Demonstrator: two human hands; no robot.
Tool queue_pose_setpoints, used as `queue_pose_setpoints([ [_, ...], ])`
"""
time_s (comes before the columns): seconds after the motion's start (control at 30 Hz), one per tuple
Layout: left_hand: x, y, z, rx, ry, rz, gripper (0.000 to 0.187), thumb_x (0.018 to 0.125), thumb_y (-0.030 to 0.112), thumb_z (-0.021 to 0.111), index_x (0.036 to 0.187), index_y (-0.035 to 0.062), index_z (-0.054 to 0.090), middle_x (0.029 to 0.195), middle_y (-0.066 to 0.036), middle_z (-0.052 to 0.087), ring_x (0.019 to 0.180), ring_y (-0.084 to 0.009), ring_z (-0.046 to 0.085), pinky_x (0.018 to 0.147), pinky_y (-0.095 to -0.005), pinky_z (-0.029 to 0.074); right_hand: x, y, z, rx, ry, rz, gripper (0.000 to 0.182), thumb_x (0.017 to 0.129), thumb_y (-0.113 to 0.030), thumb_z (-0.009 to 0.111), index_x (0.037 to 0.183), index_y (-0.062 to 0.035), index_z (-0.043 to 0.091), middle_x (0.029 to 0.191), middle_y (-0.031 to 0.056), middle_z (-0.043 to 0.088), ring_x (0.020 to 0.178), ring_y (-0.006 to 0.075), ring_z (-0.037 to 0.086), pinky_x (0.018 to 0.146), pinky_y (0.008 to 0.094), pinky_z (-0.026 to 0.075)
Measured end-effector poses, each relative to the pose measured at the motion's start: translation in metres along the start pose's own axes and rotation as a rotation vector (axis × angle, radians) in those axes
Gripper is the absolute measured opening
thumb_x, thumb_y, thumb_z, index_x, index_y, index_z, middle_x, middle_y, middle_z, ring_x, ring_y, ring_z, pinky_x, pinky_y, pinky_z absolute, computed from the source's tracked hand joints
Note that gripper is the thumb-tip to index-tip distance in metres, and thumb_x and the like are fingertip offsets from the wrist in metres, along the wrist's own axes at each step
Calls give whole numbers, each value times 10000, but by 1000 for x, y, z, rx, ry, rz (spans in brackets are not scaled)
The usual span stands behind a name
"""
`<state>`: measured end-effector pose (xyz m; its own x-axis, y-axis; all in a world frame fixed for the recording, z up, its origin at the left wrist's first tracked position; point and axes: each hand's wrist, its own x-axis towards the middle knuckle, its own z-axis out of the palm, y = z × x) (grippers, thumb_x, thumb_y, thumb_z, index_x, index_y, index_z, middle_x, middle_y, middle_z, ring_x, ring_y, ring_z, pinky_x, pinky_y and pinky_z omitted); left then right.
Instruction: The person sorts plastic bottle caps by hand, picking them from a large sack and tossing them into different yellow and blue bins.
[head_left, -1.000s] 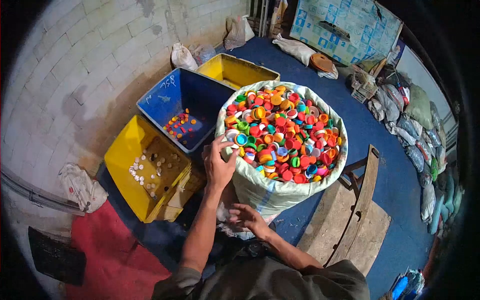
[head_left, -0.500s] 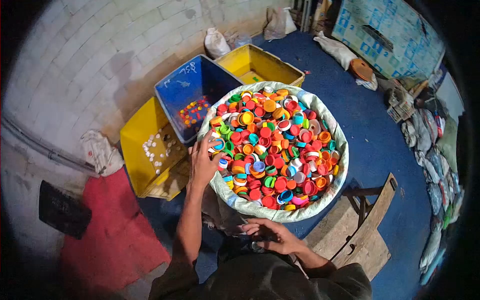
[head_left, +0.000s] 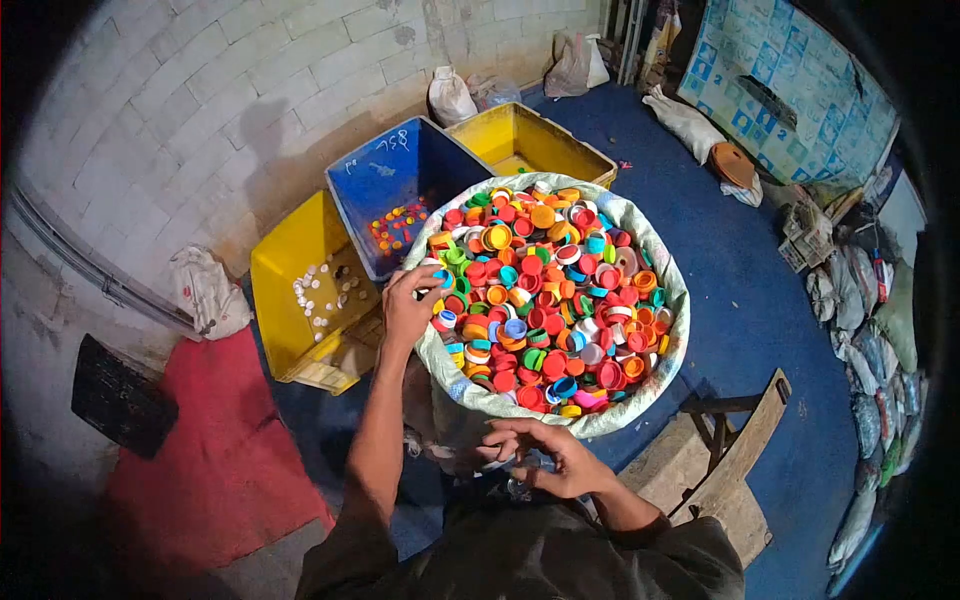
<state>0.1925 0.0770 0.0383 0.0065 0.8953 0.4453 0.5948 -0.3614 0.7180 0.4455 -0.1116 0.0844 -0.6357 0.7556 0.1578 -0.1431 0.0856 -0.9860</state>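
Note:
A wide pale woven sack (head_left: pixel 672 262) is heaped with bottle caps (head_left: pixel 553 365) in red, orange, green, blue and white. At its left rim, my left hand (head_left: pixel 405 308) is closed, thumb and fingers bent round a blue bottle cap (head_left: pixel 443 279) at the edge of the heap. My right hand (head_left: pixel 560 458) hangs just in front of the sack's near rim, close to my body. Its fingers are curled, with the thumb apart from them. Beneath it lies something pale and shiny that I cannot make out.
Left of the sack stand a yellow bin (head_left: pixel 283 262) with white caps, a blue bin (head_left: pixel 357 187) with red and orange ones, and another yellow bin (head_left: pixel 585 162) behind. A wooden stool (head_left: pixel 745 470) is at right. Filled bags (head_left: pixel 868 420) line the far right.
My left hand's fingers have drawn together at the blue cap and moved slightly up. My right hand has lifted a little and turned, its thumb now parted from the fingers. The view has shifted slightly.

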Motion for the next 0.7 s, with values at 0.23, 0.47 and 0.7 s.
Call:
queue_pose_setpoints([
  [0.23,-5,11,-4,-425,-13,-240,317,736,62,778,1027,13,665,935,-93,710,881,-137,638,853,-271,466,17,-8,-1,-46,234,9,567,772,87,585,1323,9,475,1094,93,655,889,152,612,804,298,502],
  [0.47,-40,43,-28,-1340,134,-415,299,848,49,640,1132,2,561,1061,-129,633,1017,-263,623,941,-395,495,106,16,-53,-870,727,-61,406,790,-81,655,1176,-6,554,860,175,676,830,387,603,784,452,473],
  [0.7,-80,40,-23,-1838,253,-768,179,885,109,560,1002,-26,564,975,-157,603,956,-290,580,924,-427,489,155,34,-69,-1256,901,60,446,756,-191,706,1135,-18,545,797,212,653,833,415,592,701,519,449],
])
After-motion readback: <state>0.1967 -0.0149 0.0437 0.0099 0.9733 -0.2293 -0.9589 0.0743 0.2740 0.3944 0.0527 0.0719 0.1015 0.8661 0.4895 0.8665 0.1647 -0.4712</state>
